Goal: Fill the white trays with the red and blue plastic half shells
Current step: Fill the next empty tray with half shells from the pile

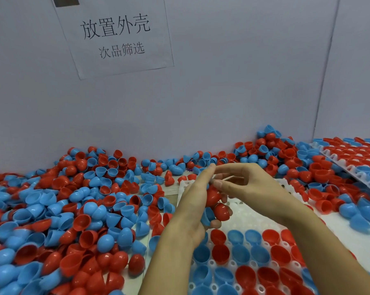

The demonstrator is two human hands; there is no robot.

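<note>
Glossy, rounded red and blue half shells (58, 213) lie heaped across the counter (173, 189), filling the left and center of the frame up to the grey wall (222, 92). At lower center, the left hand (192, 209) curls around a clutch of red shells and 1 blue one. The right hand (243, 184) meets it from the right, fingertips pinching at the top of that bunch. Beneath them a white tray (245, 211) of round pockets holds shells in its near rows; its far rows are bare. At right edge, a second tray (328, 154) sits tilted, packed with shells. A paper sign (116, 35) hangs on the wall, upper left.
</note>
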